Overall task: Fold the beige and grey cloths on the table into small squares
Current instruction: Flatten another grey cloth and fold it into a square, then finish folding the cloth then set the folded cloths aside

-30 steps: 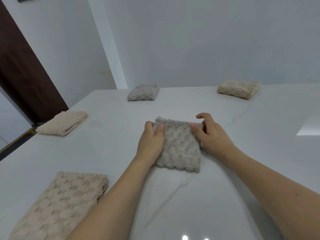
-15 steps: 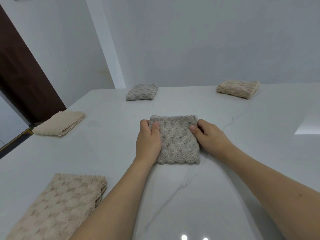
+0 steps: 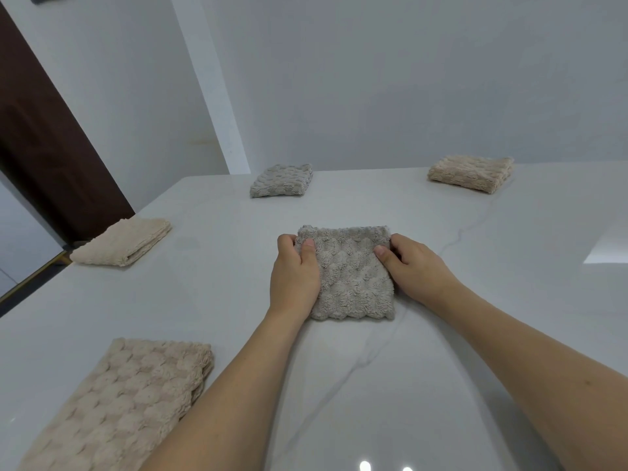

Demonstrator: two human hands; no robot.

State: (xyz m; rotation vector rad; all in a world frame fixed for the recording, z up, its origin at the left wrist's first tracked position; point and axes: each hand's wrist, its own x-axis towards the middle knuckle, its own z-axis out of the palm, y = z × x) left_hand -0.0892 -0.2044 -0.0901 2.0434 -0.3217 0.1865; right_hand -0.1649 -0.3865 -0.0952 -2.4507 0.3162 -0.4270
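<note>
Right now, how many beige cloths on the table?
3: one folded at the left edge, one folded far right, one larger at near left, partly cut off by the frame. Others may lie outside view.

Evenly, softly lit – bright glare spots on the glossy tabletop (image 3: 441, 385) at the bottom edge, a pale light patch at right. Faint shadows only. Sharp centrally; wide-angle bending toward the edges.

Centre cloth (image 3: 350, 277): grey, raised scale-like bumps, scalloped near edge. Far folded cloth (image 3: 281, 181): same grey, same bumps. Three beige cloths, same bumpy texture: near left (image 3: 119, 399), mid left (image 3: 124, 242), far right (image 3: 471, 174). Table (image 3: 475, 334): white, thin grey veins. Door (image 3: 51, 141): dark brown. Wall (image 3: 407, 79): pale grey-white.
</note>
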